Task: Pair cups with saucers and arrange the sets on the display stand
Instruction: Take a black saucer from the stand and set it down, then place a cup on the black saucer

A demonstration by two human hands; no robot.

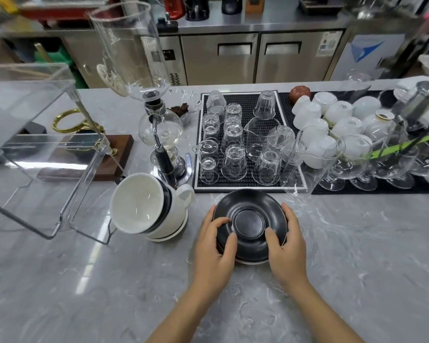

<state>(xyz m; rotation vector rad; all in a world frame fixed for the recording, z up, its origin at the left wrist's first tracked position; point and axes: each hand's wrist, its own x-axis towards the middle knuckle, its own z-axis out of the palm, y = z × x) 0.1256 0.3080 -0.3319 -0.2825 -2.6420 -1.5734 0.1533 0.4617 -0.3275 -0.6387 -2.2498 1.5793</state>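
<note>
Marble counter (pixel 357 256): left hand (pixel 214 240) and right hand (pixel 286 240) grip black saucer stack (pixel 249 220) at opposite rims, fingers curled on; tilted cup stack (pixel 148 206) just left, nearer left hand.

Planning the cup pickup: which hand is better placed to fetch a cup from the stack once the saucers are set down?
Left, probably. The stacked cups lie to the left of the black saucers, nearest the left hand. The right hand grips the saucers' far side and would have to cross over them.
</note>
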